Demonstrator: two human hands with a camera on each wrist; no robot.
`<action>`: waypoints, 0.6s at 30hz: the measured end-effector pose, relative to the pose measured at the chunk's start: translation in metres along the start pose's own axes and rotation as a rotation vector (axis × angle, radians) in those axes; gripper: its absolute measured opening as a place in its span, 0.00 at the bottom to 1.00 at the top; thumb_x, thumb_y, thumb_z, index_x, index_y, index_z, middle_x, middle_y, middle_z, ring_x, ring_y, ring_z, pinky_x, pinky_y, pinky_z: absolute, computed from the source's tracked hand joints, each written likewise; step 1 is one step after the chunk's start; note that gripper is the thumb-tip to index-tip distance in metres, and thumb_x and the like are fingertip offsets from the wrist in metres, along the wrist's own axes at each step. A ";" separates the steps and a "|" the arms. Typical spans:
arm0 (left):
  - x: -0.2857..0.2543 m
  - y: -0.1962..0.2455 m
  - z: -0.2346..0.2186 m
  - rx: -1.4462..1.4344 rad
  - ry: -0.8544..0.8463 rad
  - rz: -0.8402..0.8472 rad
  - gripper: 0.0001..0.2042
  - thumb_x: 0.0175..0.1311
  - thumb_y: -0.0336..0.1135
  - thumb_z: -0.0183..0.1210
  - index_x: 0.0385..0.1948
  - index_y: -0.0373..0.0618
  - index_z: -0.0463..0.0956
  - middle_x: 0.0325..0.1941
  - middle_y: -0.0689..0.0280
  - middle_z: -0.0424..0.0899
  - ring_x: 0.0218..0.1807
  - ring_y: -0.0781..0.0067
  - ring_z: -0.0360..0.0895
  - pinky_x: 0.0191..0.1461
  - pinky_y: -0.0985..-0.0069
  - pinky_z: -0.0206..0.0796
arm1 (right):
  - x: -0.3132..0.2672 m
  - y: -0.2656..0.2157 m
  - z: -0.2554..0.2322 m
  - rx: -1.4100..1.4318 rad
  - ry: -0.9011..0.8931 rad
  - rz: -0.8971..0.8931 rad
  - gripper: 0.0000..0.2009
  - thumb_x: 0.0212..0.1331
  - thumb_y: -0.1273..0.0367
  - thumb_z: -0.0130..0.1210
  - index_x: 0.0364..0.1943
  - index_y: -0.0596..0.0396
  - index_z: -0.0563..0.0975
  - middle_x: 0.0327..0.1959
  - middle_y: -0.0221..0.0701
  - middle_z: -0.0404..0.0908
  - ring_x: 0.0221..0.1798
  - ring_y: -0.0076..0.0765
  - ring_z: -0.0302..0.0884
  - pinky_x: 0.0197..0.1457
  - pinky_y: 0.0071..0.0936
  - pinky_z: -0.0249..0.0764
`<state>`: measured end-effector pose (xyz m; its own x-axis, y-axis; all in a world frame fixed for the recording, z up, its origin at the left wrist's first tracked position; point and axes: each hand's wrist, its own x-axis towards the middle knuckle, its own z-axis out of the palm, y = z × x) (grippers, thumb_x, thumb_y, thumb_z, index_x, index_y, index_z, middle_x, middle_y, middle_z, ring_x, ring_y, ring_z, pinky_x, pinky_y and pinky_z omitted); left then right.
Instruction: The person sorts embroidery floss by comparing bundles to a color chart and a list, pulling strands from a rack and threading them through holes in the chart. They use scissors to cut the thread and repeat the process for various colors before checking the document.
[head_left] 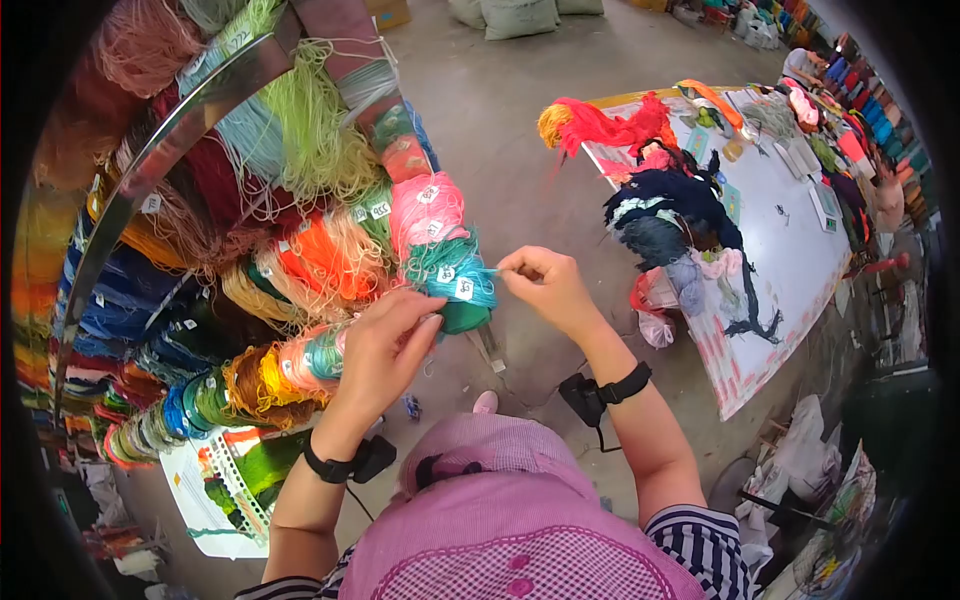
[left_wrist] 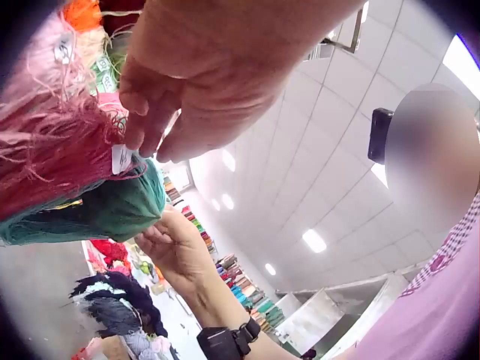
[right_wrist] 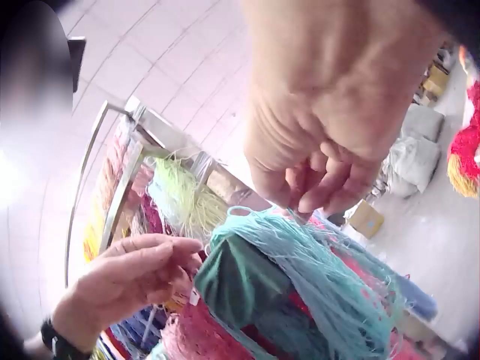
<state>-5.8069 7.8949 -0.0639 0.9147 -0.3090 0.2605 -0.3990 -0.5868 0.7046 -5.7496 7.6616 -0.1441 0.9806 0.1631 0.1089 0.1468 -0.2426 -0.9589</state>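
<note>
Turquoise yarn (head_left: 468, 270) hangs in a skein over the end of a rack arm, with white number tags (head_left: 464, 288) on it. My right hand (head_left: 545, 285) pinches thin strands drawn out from its right side; the right wrist view shows the fingertips right at the top of the yarn (right_wrist: 315, 262). On the other side, my left hand (head_left: 385, 345) has its fingers extended and thumb apart, fingertips at the skein's edge. In the left wrist view, the fingers of my left hand (left_wrist: 202, 82) overlap a white tag (left_wrist: 121, 159). A dark green wrapped end (right_wrist: 240, 281) sticks out below the yarn.
Pink skeins (head_left: 425, 208) hang just behind the turquoise one. More colourful skeins (head_left: 330, 260) fill the rack at left, under a curved metal bar (head_left: 150, 170). To the right stands a white table (head_left: 790, 270) with dark yarn (head_left: 690, 205) and red yarn (head_left: 610, 125) on it.
</note>
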 end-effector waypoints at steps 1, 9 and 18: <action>0.002 0.001 0.004 0.001 0.005 -0.010 0.10 0.60 0.26 0.58 0.42 0.42 0.80 0.37 0.61 0.81 0.35 0.63 0.78 0.38 0.72 0.69 | 0.001 0.001 0.000 0.001 -0.011 0.001 0.04 0.55 0.73 0.58 0.31 0.59 0.80 0.29 0.29 0.79 0.26 0.19 0.73 0.31 0.22 0.70; 0.027 -0.011 0.032 0.369 0.063 0.173 0.17 0.58 0.30 0.61 0.50 0.48 0.79 0.57 0.64 0.79 0.58 0.57 0.70 0.60 0.64 0.64 | 0.011 0.000 -0.006 0.066 -0.237 0.017 0.05 0.60 0.73 0.57 0.38 0.59 0.78 0.31 0.20 0.74 0.32 0.12 0.68 0.36 0.15 0.65; 0.027 -0.020 0.034 0.296 0.047 0.164 0.17 0.59 0.31 0.60 0.51 0.48 0.78 0.57 0.63 0.78 0.57 0.56 0.71 0.62 0.64 0.64 | 0.015 0.003 -0.012 0.355 -0.316 0.131 0.06 0.60 0.70 0.59 0.31 0.58 0.78 0.27 0.18 0.74 0.29 0.12 0.65 0.32 0.16 0.63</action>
<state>-5.7764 7.8731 -0.0931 0.8359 -0.3868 0.3893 -0.5364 -0.7259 0.4306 -5.7333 7.6521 -0.1424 0.8924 0.4485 -0.0504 -0.0823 0.0519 -0.9953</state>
